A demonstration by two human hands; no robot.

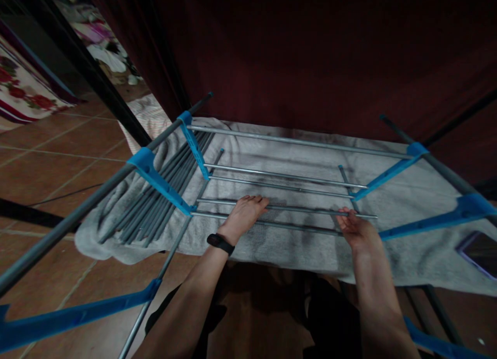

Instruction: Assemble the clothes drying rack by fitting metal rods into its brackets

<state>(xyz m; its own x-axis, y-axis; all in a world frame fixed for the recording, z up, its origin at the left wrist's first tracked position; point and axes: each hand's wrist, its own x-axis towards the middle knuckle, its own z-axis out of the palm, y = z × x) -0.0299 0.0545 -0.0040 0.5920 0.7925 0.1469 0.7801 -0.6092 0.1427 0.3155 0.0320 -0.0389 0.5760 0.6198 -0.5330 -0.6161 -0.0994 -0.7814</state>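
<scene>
A loose grey metal rod point(298, 209) lies crosswise in front of me, just behind the front rod of a rack. My left hand point(245, 213), with a black band on the wrist, is closed over its left part, palm down. Close to its right end, my right hand point(355, 227) grips the same rod between thumb and fingers. The rack has grey side poles and blue plastic brackets, a left bracket point(165, 185) and a right bracket point(435, 219) nearest my hands. Several crossbars, among them the rear rod point(303, 140), span between the sides.
A bundle of grey rods point(166, 188) lies on the grey blanket point(295, 250) at left. A phone point(481, 253) rests at the right. Behind hangs a dark red curtain point(310, 58). Black bars point(89, 69) slant past the left side, above a tiled floor point(70, 172).
</scene>
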